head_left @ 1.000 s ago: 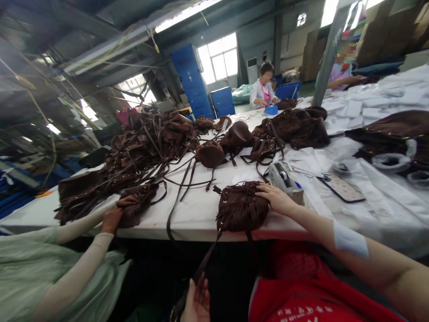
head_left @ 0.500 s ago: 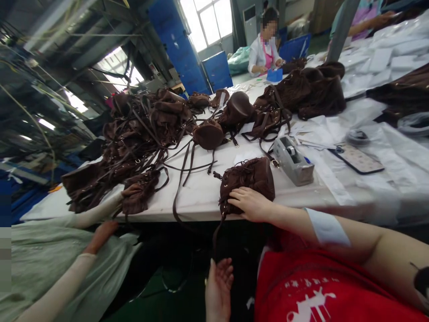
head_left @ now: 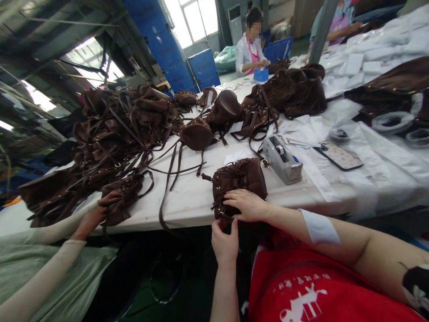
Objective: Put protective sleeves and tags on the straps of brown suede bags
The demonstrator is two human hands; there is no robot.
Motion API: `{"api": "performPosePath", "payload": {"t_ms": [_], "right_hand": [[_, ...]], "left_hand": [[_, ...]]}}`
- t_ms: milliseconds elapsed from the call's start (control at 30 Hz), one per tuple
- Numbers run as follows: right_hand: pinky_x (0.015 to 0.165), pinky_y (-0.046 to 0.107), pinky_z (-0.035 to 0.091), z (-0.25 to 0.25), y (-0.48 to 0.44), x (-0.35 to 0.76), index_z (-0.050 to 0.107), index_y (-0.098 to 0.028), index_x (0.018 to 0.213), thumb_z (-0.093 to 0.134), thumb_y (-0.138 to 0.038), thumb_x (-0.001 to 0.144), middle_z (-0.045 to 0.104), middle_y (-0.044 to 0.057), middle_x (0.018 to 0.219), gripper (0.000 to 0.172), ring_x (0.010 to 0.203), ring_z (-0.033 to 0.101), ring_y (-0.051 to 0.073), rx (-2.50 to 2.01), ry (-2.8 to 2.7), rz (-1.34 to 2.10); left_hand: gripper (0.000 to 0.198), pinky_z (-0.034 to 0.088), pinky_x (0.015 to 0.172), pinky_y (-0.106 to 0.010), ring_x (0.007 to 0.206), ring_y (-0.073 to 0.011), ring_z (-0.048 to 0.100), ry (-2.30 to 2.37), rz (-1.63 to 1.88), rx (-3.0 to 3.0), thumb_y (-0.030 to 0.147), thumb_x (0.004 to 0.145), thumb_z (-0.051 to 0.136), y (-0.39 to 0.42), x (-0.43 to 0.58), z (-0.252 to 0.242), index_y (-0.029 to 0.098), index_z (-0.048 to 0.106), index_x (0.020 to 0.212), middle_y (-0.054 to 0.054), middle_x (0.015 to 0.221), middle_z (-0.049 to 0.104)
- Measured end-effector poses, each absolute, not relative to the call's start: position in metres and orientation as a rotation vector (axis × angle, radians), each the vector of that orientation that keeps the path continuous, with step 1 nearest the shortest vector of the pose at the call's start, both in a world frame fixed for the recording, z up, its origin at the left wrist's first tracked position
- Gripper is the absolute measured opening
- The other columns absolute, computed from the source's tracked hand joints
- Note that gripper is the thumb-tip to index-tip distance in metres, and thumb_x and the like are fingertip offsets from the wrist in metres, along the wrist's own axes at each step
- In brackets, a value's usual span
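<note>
A small brown fringed bag (head_left: 239,180) lies at the near edge of the white table (head_left: 191,197). My right hand (head_left: 246,204) rests on the bag's front rim, fingers curled over it. My left hand (head_left: 225,239) is raised just below the table edge, fingers pinched at the bag's lower rim; what they grip is hidden. A grey tape dispenser (head_left: 281,159) stands just right of the bag.
A big heap of brown bags and straps (head_left: 114,134) covers the left of the table. A co-worker's hands (head_left: 97,212) hold a bag at the left. A phone (head_left: 338,155) and white wrappers (head_left: 378,170) lie to the right. Two people work at the far end.
My left hand rose from below the table, where it was open, up to the bag's lower rim and closed there. My right hand stayed on the bag. The view tilted down and shifted.
</note>
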State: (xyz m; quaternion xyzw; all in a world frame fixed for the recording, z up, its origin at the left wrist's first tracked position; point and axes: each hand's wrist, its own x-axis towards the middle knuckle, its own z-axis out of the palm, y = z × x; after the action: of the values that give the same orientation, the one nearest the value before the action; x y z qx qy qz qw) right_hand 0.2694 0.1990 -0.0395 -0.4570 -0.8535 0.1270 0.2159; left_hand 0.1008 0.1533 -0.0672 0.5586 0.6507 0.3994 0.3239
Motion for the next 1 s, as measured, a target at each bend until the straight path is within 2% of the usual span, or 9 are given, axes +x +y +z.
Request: {"api": "performPosePath", "payload": {"t_ms": [100,200,333,567,700,767,833,933,1000], "right_hand": [[0.105,0.043,0.033,-0.04,0.197,0.271,0.057,-0.018,0.127,0.067,-0.038,0.074,0.051,0.011,0.137,0.058,0.126,0.045,0.028,-1.286,-2.332,0.411],[0.105,0.045,0.032,-0.041,0.195,0.272,0.056,-0.018,0.129,0.065,-0.047,0.075,0.05,0.012,0.138,0.062,0.127,0.043,0.029,-1.284,-2.31,0.461],[0.106,0.045,0.032,-0.041,0.193,0.275,0.055,-0.017,0.13,0.066,-0.051,0.073,0.049,0.013,0.139,0.067,0.128,0.042,0.029,-1.227,-2.313,0.516],[0.105,0.039,0.035,-0.029,0.186,0.294,0.057,-0.017,0.128,0.068,-0.05,0.075,0.053,0.012,0.135,0.063,0.125,0.048,0.025,-1.117,-2.241,0.614],[0.106,0.037,0.037,-0.025,0.182,0.305,0.061,-0.015,0.122,0.07,-0.054,0.072,0.056,0.012,0.131,0.064,0.122,0.05,0.023,-1.078,-2.162,0.629],[0.104,0.036,0.039,-0.024,0.178,0.309,0.063,-0.016,0.118,0.071,-0.052,0.072,0.06,0.012,0.126,0.059,0.119,0.052,0.023,-1.048,-2.118,0.614],[0.1,0.035,0.043,-0.022,0.173,0.312,0.065,-0.017,0.112,0.068,-0.045,0.078,0.064,0.01,0.117,0.044,0.111,0.057,0.021,-1.041,-2.035,0.574],[0.09,0.033,0.048,-0.017,0.165,0.321,0.066,-0.019,0.101,0.056,-0.028,0.088,0.067,0.008,0.101,0.019,0.096,0.061,0.018,-1.171,-1.769,0.401],[0.09,0.035,0.048,-0.014,0.163,0.329,0.066,-0.019,0.097,0.052,-0.023,0.089,0.065,0.008,0.098,0.016,0.095,0.059,0.019,-1.321,-1.554,0.251]], "left_hand": [[0.034,0.052,0.079,-0.037,0.085,-0.0251,0.068,1.506,1.075,1.283,0.046,0.078,0.064,0.153,0.11,-0.074,0.015,0.06,0.091,-0.012,0.089,0.07],[0.032,0.052,0.077,-0.033,0.082,-0.0224,0.068,1.473,1.148,1.22,0.044,0.079,0.063,0.148,0.11,-0.072,0.014,0.061,0.091,-0.01,0.087,0.071],[0.028,0.051,0.079,-0.032,0.084,-0.0234,0.067,1.51,1.14,1.35,0.041,0.08,0.064,0.139,0.106,-0.061,0.016,0.065,0.093,-0.01,0.089,0.072],[0.018,0.049,0.081,-0.03,0.088,-0.0221,0.066,1.46,1.05,1.601,0.033,0.086,0.056,0.123,0.111,-0.041,0.02,0.065,0.096,-0.008,0.092,0.07],[0.022,0.048,0.084,-0.032,0.091,-0.0221,0.064,1.359,0.995,1.469,0.035,0.087,0.056,0.119,0.116,-0.031,0.019,0.064,0.099,-0.009,0.096,0.069],[0.025,0.049,0.084,-0.031,0.09,-0.0212,0.063,1.32,0.999,1.307,0.038,0.085,0.058,0.118,0.118,-0.029,0.018,0.064,0.099,-0.008,0.096,0.068],[0.026,0.05,0.079,-0.03,0.084,-0.0185,0.062,1.278,1.011,1.08,0.039,0.083,0.062,0.117,0.118,-0.031,0.017,0.064,0.096,-0.006,0.091,0.067],[0.03,0.049,0.064,-0.024,0.068,-0.0125,0.058,1.193,0.993,0.667,0.039,0.073,0.073,0.118,0.11,-0.041,0.016,0.066,0.092,-0.002,0.077,0.062],[0.037,0.043,0.05,-0.019,0.055,-0.0085,0.05,1.141,0.988,0.5,0.038,0.063,0.081,0.12,0.103,-0.051,0.015,0.068,0.089,0.002,0.063,0.054]]}}
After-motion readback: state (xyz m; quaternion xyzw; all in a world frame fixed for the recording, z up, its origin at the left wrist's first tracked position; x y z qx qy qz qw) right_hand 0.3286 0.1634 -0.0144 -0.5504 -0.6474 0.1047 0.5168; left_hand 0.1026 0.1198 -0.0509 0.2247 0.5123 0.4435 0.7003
